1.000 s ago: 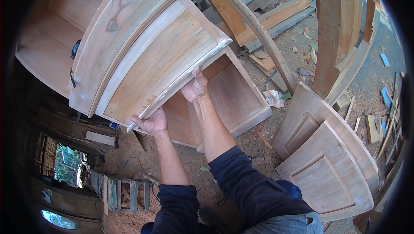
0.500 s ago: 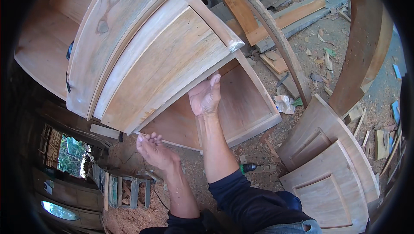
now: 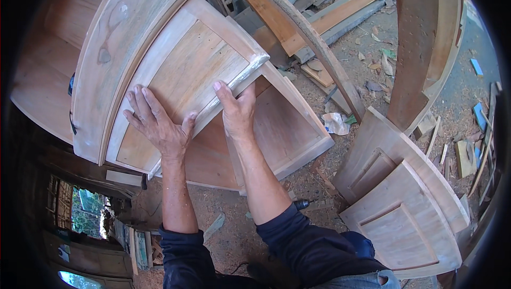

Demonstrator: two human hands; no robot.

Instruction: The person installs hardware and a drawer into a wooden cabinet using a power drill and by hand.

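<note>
Bare, pale wood fills most of the view: a curved-top cabinet door (image 3: 186, 76) w/ a raised centre panel sits tilted in the upper left-centre, lying across an open wooden cabinet box (image 3: 287, 129) that shows below and to its right. The left hand (image 3: 157, 124) lies flat on the door's panel, fingers spread apart, palm down near the lower edge; it grips nothing, just presses on the surface. The right hand (image 3: 237, 110) is at the door's right-hand edge, fingers curled over the rim and thumb side against the frame, clamped on that edge. Both forearms come up from the bottom of the frame in dark blue sleeves (image 3: 298, 241) pushed back from the wrists.

Left of the door, touching it, stands a thick arched frame piece (image 3: 112, 44) w/ a knot in the grain. At lower right, two more arched panelled doors (image 3: 404, 204) are stacked, apart from the hands. A long curved beam (image 3: 308, 44) crosses the top centre, and a broad brown plank (image 3: 420, 39) stands at the upper right. The dirt ground (image 3: 372, 71) is littered w/ offcuts, shavings and a crumpled white scrap (image 3: 336, 123).
</note>
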